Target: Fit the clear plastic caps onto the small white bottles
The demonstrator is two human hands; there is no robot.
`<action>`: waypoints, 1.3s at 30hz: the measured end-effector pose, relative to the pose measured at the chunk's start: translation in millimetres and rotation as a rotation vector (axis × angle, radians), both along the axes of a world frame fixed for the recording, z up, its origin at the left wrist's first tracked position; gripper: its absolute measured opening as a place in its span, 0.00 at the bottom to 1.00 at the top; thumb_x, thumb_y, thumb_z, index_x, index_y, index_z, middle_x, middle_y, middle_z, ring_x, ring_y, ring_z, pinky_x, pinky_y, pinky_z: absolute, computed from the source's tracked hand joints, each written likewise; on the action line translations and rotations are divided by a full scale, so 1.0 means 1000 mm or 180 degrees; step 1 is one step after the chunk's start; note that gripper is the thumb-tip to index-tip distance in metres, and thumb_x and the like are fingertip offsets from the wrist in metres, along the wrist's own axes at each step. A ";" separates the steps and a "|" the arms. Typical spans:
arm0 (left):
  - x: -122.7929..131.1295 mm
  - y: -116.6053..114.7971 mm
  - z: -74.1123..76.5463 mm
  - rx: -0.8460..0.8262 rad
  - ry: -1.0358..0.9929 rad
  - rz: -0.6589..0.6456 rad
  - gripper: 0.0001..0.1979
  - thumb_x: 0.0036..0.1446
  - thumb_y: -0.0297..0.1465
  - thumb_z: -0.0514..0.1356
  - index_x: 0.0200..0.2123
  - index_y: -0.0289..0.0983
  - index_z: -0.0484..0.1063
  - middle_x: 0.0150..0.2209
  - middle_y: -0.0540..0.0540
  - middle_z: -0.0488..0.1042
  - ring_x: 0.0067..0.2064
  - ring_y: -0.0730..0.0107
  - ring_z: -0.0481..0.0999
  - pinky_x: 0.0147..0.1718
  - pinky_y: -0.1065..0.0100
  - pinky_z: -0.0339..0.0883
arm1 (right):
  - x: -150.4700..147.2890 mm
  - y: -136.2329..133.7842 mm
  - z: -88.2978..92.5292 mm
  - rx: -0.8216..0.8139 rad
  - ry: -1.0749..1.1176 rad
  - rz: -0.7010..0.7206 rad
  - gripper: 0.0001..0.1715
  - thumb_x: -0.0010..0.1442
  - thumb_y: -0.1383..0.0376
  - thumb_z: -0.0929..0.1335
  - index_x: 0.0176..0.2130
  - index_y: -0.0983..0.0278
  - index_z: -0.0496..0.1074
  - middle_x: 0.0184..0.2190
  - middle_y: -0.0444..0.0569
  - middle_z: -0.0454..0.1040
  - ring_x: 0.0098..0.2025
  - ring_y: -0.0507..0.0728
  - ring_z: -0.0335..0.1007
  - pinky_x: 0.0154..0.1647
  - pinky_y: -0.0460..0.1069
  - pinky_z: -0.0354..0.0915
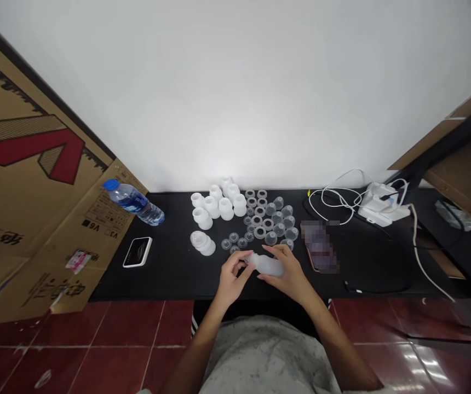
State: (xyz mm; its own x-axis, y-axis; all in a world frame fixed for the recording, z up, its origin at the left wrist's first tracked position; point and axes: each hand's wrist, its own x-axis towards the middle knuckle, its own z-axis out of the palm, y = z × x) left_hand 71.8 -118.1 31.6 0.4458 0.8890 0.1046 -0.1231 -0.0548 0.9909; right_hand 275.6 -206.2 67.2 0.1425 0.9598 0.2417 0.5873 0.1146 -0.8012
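A frosted, translucent plastic bottle (268, 266) lies almost level, pinched between the left fingers (232, 266) and right fingers (279, 253), its narrower neck toward the left ones. Small clear plastic cups (270, 238) sit just beyond the fingers.

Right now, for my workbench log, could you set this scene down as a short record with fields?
Left hand: holds the narrow end of a frosted plastic bottle
Right hand: wrapped around the bottle's wider body
Nearest things: clear round plastic caps and plastic rings
Further left: white plastic cups
Surface: black table
Also on table: water bottle with a blue cap, blurred phone, white charger with cables
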 end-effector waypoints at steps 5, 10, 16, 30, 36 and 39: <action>0.000 0.002 -0.005 -0.0367 -0.0522 0.0166 0.19 0.64 0.41 0.74 0.52 0.37 0.81 0.48 0.38 0.86 0.49 0.58 0.87 0.51 0.61 0.81 | 0.001 0.000 0.001 0.0103 0.1572 -0.0073 0.30 0.63 0.48 0.79 0.58 0.55 0.73 0.54 0.53 0.77 0.48 0.61 0.81 0.48 0.55 0.80; -0.001 0.000 -0.006 -0.0362 -0.0622 0.0035 0.19 0.61 0.38 0.76 0.52 0.38 0.82 0.55 0.36 0.85 0.55 0.54 0.86 0.55 0.57 0.80 | -0.005 -0.003 -0.002 -0.0657 0.1426 -0.0625 0.26 0.75 0.42 0.66 0.52 0.59 0.76 0.25 0.42 0.75 0.19 0.55 0.72 0.20 0.48 0.71; -0.001 0.002 -0.004 -0.0305 -0.0602 0.0245 0.21 0.61 0.40 0.75 0.54 0.38 0.82 0.52 0.37 0.85 0.53 0.55 0.86 0.53 0.59 0.81 | 0.000 -0.008 0.005 -0.0691 0.1835 -0.0180 0.34 0.71 0.43 0.71 0.67 0.55 0.64 0.37 0.46 0.82 0.22 0.54 0.75 0.18 0.48 0.72; -0.002 0.001 -0.006 -0.0040 -0.0565 0.0064 0.18 0.63 0.37 0.74 0.55 0.41 0.83 0.56 0.38 0.81 0.58 0.54 0.84 0.57 0.57 0.80 | 0.000 0.008 0.000 -0.0574 0.1788 -0.0434 0.28 0.71 0.39 0.68 0.50 0.60 0.76 0.33 0.47 0.81 0.25 0.56 0.76 0.24 0.48 0.72; -0.001 0.002 -0.005 -0.0196 -0.0551 0.0193 0.18 0.62 0.39 0.75 0.53 0.40 0.84 0.54 0.38 0.84 0.55 0.55 0.86 0.56 0.58 0.80 | 0.002 0.004 0.002 -0.0791 0.2000 -0.0483 0.32 0.66 0.37 0.72 0.51 0.60 0.75 0.27 0.43 0.76 0.19 0.55 0.71 0.18 0.49 0.70; -0.003 0.003 -0.002 -0.0200 -0.0434 0.0201 0.19 0.63 0.40 0.74 0.54 0.39 0.84 0.52 0.37 0.85 0.53 0.55 0.86 0.55 0.57 0.81 | -0.002 0.004 0.006 -0.0696 0.1343 -0.0601 0.31 0.69 0.38 0.69 0.51 0.60 0.77 0.26 0.44 0.77 0.25 0.58 0.76 0.25 0.49 0.73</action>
